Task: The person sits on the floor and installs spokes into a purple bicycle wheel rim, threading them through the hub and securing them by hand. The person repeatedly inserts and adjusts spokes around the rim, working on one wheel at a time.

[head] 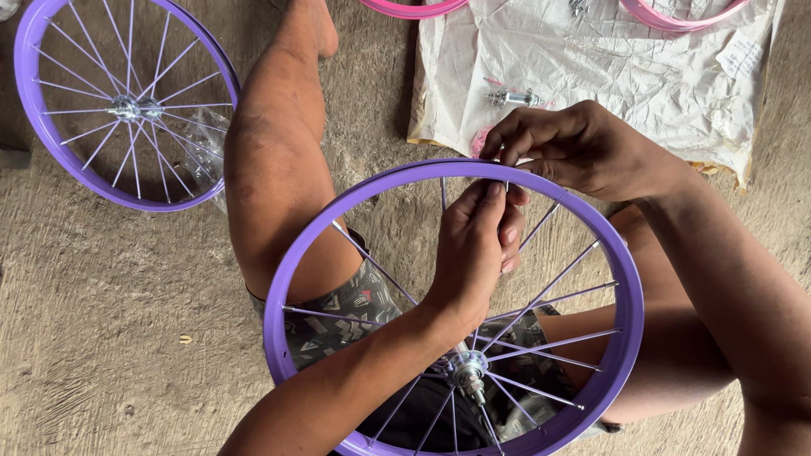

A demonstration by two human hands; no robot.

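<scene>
A person sits on a concrete floor [101, 338] with a purple bicycle wheel rim [621, 279] propped upright across the lap, its silver hub [465, 369] low in the view and thin spokes fanning out toward the rim.

The left hand [477, 245] reaches up through the inside of the wheel, between the spokes. Its grip is pinched tight: thumb and fingertips close together on the top end of one spoke [443, 192] just where it meets the inner face of the rim. What exactly sits between the fingertips is too small to make out.

The right hand [574, 148] comes over from outside the wheel and rests on the top of the rim. Its grip is curled and closed, fingers clamped down on the outer edge of the rim directly above the left hand's fingertips, so the two hands nearly touch across the purple band.

A second purple wheel [127, 101], fully spoked, lies flat on the floor to the left, well apart, beyond the bare knee. Ahead lies a crumpled sheet of white paper [608, 76] carrying a loose silver hub axle [514, 98] and the edges of two pink rims [414, 10].
</scene>
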